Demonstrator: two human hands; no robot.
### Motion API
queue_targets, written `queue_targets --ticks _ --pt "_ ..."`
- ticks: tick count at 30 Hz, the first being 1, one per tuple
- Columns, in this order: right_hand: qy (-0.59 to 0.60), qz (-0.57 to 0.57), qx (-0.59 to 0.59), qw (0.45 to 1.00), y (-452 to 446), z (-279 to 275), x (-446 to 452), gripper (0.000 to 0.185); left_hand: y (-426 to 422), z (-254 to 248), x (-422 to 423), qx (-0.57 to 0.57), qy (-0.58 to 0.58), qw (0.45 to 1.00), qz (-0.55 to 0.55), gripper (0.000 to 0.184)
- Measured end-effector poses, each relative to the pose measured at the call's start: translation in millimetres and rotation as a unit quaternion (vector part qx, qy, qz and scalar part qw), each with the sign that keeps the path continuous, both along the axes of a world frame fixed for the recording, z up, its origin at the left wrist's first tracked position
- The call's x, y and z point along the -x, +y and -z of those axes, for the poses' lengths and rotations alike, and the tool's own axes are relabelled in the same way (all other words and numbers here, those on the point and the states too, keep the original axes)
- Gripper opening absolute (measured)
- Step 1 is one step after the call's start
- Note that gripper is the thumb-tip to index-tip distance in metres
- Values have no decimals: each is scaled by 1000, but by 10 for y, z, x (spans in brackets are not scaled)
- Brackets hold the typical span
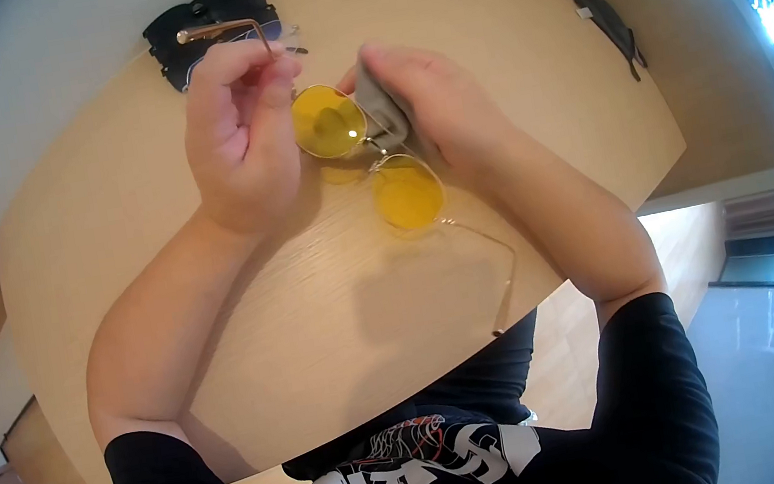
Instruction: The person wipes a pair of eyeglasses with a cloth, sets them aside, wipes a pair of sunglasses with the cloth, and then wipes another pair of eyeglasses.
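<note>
Yellow-tinted round glasses (409,194) with a thin gold frame hang tilted above the table, both temples unfolded. My left hand (240,133) pinches them near the hinge of the upper temple, which sticks up past my fingers. The other temple slants down toward the table's near edge. Opposite, my right hand (447,106) is closed around a grey cloth (377,102), which sits beside the bridge and behind the upper lens. Some of my right fingers are hidden behind the cloth.
Behind my left hand, a black case-like object (208,9) and another pair of glasses (273,31) lie at the far edge of the wooden table (515,29). A dark strap-like item (604,23) lies at the right edge.
</note>
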State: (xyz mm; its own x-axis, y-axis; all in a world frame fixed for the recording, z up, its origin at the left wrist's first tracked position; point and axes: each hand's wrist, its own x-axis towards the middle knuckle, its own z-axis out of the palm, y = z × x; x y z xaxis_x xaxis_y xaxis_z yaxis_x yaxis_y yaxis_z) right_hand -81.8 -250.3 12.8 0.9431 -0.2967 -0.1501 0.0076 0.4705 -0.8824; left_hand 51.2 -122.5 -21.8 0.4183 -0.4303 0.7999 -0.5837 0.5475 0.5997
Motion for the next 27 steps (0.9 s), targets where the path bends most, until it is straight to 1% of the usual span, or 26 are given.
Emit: queue_targets --ticks 3,4,6,9,12,15,16,19,21,22,25,27 --pt "23 20 -41 999 -52 0 28 19 3 8 -13 -2 15 1000 -1 14" --pt "9 56 46 997 -70 27 20 19 5 14 -16 -7 8 1000 7 13" --pt "-20 123 219 968 -110 97 -6 21 20 26 -17 -15 -5 1000 22 12" --pt "-4 141 339 930 -260 81 43 22 21 25 -5 1 -11 999 39 13" --pt "-72 14 336 939 -388 -114 188 32 33 27 7 -5 24 998 52 13" --pt "-126 -90 216 964 -475 -183 276 33 20 20 -3 10 66 996 67 12" --pt "-122 -135 228 956 -510 -229 290 39 23 11 -6 10 69 995 70 13" --pt "-75 -131 269 951 -495 -206 262 33 44 -5 -12 17 85 992 96 13" --pt "-28 -97 342 934 -451 -177 252 29 59 -11 4 28 106 985 133 14" --pt "-4 -78 376 923 -424 -162 258 27 68 -16 18 25 108 985 134 14" --pt "-6 -180 300 937 -335 -251 302 22 99 -24 76 7 116 983 140 14" --pt "28 -145 380 913 -248 -236 273 23 130 -35 115 -17 123 981 147 14"
